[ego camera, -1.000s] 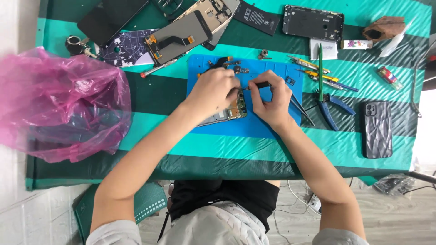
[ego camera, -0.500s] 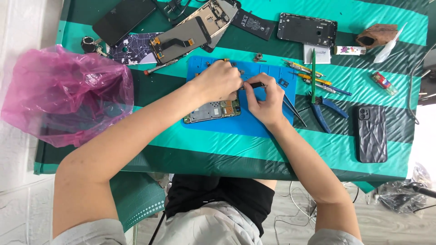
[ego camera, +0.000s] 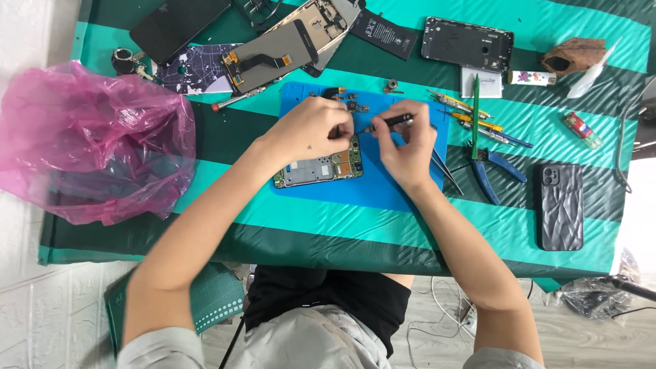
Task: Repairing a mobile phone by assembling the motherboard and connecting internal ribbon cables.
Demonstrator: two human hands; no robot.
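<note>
Right hand [ego camera: 408, 147] pinches a slim black screwdriver [ego camera: 387, 123] between thumb and fingertips, closed on the handle. Tool long axis runs near level across the view, tip end toward the left hand [ego camera: 311, 128], handle end toward the person's right. Left hand curled, fingers drawn together at the tip of the driver; whether they pinch a screw or only steady the tip cannot be told, the fingers hide it. Both hands work over the upper end of an opened phone [ego camera: 320, 167], which lies on a blue mat [ego camera: 383, 191] just below the left hand. Phone long axis also roughly left-right, slightly tilted, circuit-board end toward the hands, bare frame end toward the person's left. Small loose parts [ego camera: 352, 106] sit on the mat just above the hands; tweezers [ego camera: 444, 171] lie beside the right wrist. Farther out: blue pliers [ego camera: 493, 171], a row of pens and drivers [ego camera: 478, 119], a black case [ego camera: 562, 205], a second opened phone [ego camera: 468, 44], a pink bag [ego camera: 89, 143] on the striped table [ego camera: 342, 219]. Risk, as judged: the driver tip may slip off a small screw and scratch the board, owing to the shallow angle of the tool; a freed screw could roll among the loose parts or off the mat; the right wrist could knock the tweezers.
</note>
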